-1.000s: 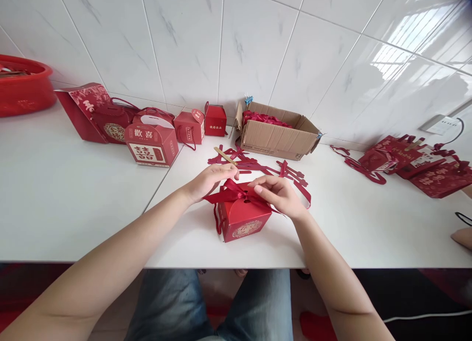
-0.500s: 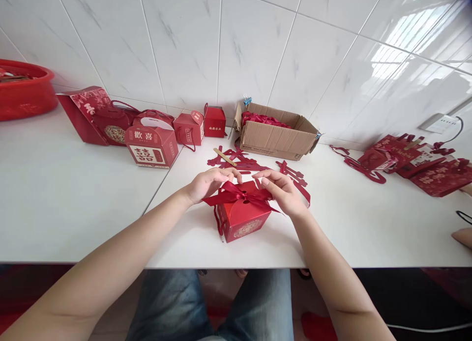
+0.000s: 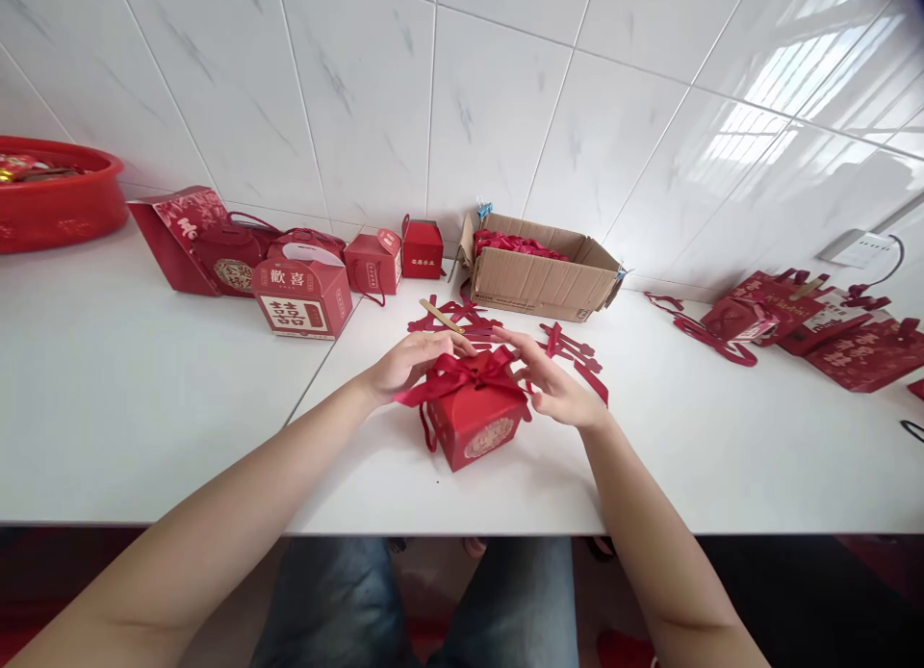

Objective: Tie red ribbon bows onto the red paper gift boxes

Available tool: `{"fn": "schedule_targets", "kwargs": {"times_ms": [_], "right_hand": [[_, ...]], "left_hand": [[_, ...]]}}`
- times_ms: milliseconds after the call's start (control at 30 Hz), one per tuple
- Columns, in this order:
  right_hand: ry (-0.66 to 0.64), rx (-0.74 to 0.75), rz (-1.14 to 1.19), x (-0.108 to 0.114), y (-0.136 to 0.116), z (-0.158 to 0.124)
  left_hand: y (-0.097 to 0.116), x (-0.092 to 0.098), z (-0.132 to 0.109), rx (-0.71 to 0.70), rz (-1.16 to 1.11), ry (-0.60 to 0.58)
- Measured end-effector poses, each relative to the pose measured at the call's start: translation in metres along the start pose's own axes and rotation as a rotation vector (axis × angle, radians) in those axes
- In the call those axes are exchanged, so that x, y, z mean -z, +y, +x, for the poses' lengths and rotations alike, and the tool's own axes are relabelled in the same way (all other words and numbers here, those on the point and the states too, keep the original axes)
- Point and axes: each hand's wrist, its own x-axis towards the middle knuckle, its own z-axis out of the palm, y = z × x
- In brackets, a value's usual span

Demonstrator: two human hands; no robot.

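A small red gift box (image 3: 469, 425) with a gold round emblem stands in front of me on the white table. On its top is a red ribbon bow (image 3: 462, 377), and a red cord hangs at its left side. My left hand (image 3: 410, 365) lies along the box's back left, fingers stretched out behind the bow, their tips partly hidden. Over the right back of the box, my right hand (image 3: 552, 384) has its fingers apart, nearest to the bow's right loop. Whether either hand presses on the box, I cannot tell.
Behind the box lie red ribbon strips (image 3: 462, 317) and a gold strip (image 3: 440, 316). A cardboard box (image 3: 545, 283) of red ribbon stands by the wall. Finished-looking gift boxes (image 3: 307, 297) sit left, red bags (image 3: 859, 350) right, and a red basin (image 3: 64, 206) far left.
My right hand has opened and moved slightly away from the bow. The bow's loops stand fuller, and the box has turned a little. A person's hand at the right edge has left view.
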Motion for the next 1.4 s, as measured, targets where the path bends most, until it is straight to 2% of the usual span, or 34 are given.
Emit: {"fn": "schedule_targets", "kwargs": {"times_ms": [67,167,300,467,600,700,767,900,1000,1133,1267,1400], "right_hand": [[-0.152,0.036,-0.01,0.007,0.009,-0.001],[-0.294,-0.065,-0.093,0.012,0.017,-0.003],[-0.275,-0.192,-0.095,0.007,0.021,-0.001],[-0.267,-0.148,0.036,-0.004,0.017,0.006],[-0.182,-0.063,0.046,-0.005,0.013,0.007],[-0.051,-0.065,0.054,-0.002,0.015,0.006],[0.06,-0.079,0.056,-0.001,0.017,0.006],[0.299,-0.091,0.072,-0.002,0.024,0.009],[0.405,-0.118,0.089,-0.006,0.029,0.012],[0.395,-0.127,0.104,-0.009,0.033,0.014],[0.328,-0.174,0.096,-0.007,0.035,0.013],[0.259,-0.224,0.049,-0.004,0.036,0.01]], "left_hand": [[0.0,0.0,0.001,-0.014,-0.01,0.051],[0.0,0.001,0.002,-0.002,-0.038,0.091],[-0.002,0.003,0.002,-0.002,-0.051,0.107],[-0.004,0.004,0.005,-0.02,-0.093,0.108],[-0.006,0.006,0.009,-0.031,-0.139,0.217],[-0.006,0.011,0.011,-0.056,-0.204,0.334],[-0.007,0.014,0.011,-0.091,-0.218,0.37],[-0.014,0.019,0.012,-0.161,-0.116,0.273],[-0.021,0.022,0.014,-0.154,0.032,0.222],[-0.027,0.025,0.015,-0.124,0.184,0.181],[-0.031,0.026,0.014,-0.082,0.264,0.238],[-0.035,0.026,0.015,-0.033,0.277,0.242]]}}
